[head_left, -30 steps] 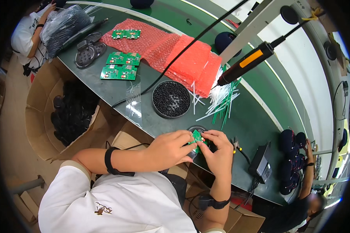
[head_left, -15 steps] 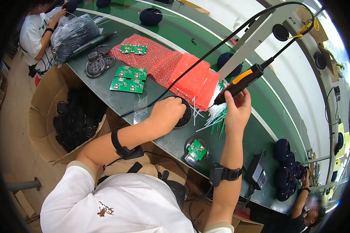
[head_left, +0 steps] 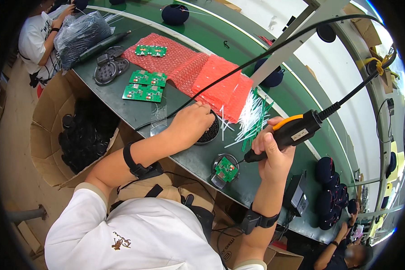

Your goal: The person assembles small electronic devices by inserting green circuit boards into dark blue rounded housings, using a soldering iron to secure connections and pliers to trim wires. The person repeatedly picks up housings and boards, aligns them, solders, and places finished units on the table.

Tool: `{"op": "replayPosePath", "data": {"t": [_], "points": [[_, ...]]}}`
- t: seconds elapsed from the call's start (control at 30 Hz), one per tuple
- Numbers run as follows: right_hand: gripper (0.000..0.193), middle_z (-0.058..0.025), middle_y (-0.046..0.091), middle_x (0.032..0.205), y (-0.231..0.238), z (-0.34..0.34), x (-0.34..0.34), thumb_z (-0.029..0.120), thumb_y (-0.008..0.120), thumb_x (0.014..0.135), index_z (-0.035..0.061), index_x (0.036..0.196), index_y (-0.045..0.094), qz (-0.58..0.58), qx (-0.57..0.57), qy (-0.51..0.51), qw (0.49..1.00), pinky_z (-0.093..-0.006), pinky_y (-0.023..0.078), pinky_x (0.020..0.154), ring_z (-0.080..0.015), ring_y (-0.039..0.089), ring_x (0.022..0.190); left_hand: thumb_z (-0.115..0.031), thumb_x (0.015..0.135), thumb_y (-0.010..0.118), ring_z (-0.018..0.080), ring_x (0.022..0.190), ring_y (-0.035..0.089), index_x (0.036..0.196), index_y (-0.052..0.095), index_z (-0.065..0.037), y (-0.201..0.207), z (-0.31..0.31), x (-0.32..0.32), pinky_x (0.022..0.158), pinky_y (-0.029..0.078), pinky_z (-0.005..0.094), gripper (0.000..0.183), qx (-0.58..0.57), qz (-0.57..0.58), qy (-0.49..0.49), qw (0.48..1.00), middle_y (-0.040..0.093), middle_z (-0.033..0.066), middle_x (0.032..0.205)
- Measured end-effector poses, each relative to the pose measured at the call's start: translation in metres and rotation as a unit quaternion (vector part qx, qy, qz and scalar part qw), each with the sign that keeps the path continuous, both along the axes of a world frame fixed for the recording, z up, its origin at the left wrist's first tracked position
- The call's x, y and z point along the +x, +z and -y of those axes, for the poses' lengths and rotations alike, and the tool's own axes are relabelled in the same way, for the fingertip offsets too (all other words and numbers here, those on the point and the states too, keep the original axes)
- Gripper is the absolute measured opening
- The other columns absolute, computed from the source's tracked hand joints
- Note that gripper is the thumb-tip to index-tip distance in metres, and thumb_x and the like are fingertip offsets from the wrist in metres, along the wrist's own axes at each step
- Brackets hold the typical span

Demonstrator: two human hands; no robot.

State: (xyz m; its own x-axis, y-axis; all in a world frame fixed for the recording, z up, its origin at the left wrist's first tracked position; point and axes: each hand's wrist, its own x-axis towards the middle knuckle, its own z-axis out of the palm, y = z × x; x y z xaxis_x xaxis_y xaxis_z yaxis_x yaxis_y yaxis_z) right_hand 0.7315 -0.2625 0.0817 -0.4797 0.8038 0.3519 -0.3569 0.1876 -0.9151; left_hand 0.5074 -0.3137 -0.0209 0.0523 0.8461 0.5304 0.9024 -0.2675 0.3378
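Note:
My right hand (head_left: 274, 150) is wrapped around a black electric screwdriver (head_left: 297, 130) with an orange lever, its cable running up to the right. The driver's thin bit reaches toward a green circuit board (head_left: 226, 169) seated in a round dark housing (head_left: 218, 181) on the table. Over a round bowl of small black screws (head_left: 209, 135), my left hand (head_left: 191, 123) curls its fingers closed at the bowl's edge. Its fingertips are partly hidden, so what they hold does not show.
White and green strips (head_left: 255, 118) lie beside red bubble wrap (head_left: 222, 85). More circuit boards (head_left: 144, 85) sit left, near dark housings (head_left: 108, 69). A cardboard box (head_left: 45, 135) of black parts stands below the table. Dark round speakers (head_left: 326, 193) and a black box (head_left: 296, 194) are right.
My right hand has brought the screwdriver down from beside the strips toward the board in the housing. The left hand stays at the screw bowl.

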Motion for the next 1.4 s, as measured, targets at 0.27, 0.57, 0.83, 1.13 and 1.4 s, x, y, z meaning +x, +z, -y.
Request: {"op": "replayPosePath", "data": {"t": [0.27,0.57,0.83,1.13,1.4], "points": [[0.039,-0.0079,0.062,0.077,0.005,0.014,0.002,0.008,0.077,0.091,-0.005,0.122,0.057,-0.032,-0.009,-0.025,0.999,-0.0317,0.049,0.062,-0.0169,0.06,0.063,-0.008,0.084,0.064,0.0319,0.096,0.06,0.085,0.06,-0.006,-0.006,-0.004,-0.003,0.084,0.049,0.0416,0.005,0.051,-0.038,0.013,0.998,0.058,0.0114,0.091],[0.035,-0.0068,0.06,0.075,0.007,0.017,0.005,0.005,0.075,0.092,-0.0053,0.12,0.057,-0.024,-0.016,-0.035,0.999,-0.0298,0.046,0.057,-0.0152,0.057,0.059,-0.006,0.088,0.069,0.0349,0.094,0.062,0.095,0.062,-0.004,-0.003,0.0,-0.001,0.085,0.05,0.0447,0.01,0.036,0.095,0.004,0.995,0.064,0.0133,0.093],[0.024,-0.0036,0.053,0.067,0.005,0.025,-0.003,0.001,0.071,0.094,-0.0011,0.113,0.057,-0.052,-0.012,-0.082,0.995,-0.0283,0.041,0.05,-0.0129,0.05,0.051,-0.002,0.086,0.073,0.0335,0.093,0.066,0.096,0.068,-0.004,0.011,0.023,0.026,0.081,0.053,0.0414,0.012,-0.018,0.217,-0.135,0.967,0.067,0.0125,0.094],[0.022,-0.0035,0.052,0.065,0.003,0.038,-0.009,-0.001,0.068,0.095,-0.0008,0.113,0.055,-0.086,0.015,-0.111,0.99,-0.0263,0.038,0.047,-0.0114,0.048,0.048,-0.002,0.084,0.076,0.0279,0.087,0.071,0.106,0.075,-0.006,0.005,0.042,0.059,0.078,0.057,0.0386,0.023,-0.088,0.297,-0.169,0.936,0.073,0.0103,0.094],[0.026,-0.0039,0.052,0.065,0.001,0.042,-0.019,-0.001,0.067,0.095,-0.0017,0.116,0.053,-0.094,0.016,-0.101,0.99,-0.0257,0.038,0.048,-0.0115,0.047,0.048,-0.004,0.08,0.081,0.0266,0.084,0.069,0.104,0.078,-0.008,0.004,0.043,0.062,0.075,0.056,0.039,0.025,-0.079,0.3,-0.173,0.935,0.076,0.0077,0.091]]}}
